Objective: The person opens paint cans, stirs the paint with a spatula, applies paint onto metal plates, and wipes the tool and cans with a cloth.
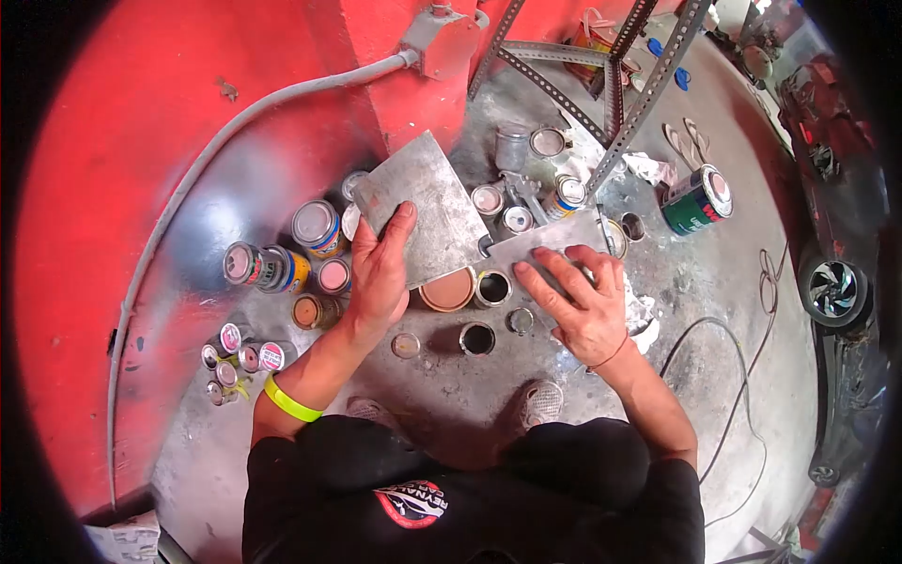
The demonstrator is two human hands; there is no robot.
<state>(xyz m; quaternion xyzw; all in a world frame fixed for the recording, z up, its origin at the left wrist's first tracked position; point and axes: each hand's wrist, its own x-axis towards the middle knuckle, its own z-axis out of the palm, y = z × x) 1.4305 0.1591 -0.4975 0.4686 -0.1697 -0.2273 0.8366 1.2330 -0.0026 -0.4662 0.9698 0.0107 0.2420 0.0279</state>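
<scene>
My left hand [383,268] grips a worn, smeared grey metal plate [434,211] by its lower left side, the thumb lying on top. My right hand [584,305] has its fingers laid over a smaller, thin metal sheet [547,239]; its thumb side is partly hidden underneath. The left corner of this sheet comes close to the plate's right edge, and I cannot tell if they touch. Below the plate stand a wide tin of brown-pink material [448,289] and an open can with a dark inside [493,288]. Another dark open can [477,338] sits nearer my feet.
Paint cans [317,226] crowd the floor on the left, with small bottles [226,374] nearer me. A green can [697,200] stands at right. A perforated metal frame [615,85] rises ahead beside the red wall [235,75]. A hose [723,329] curls across the right floor.
</scene>
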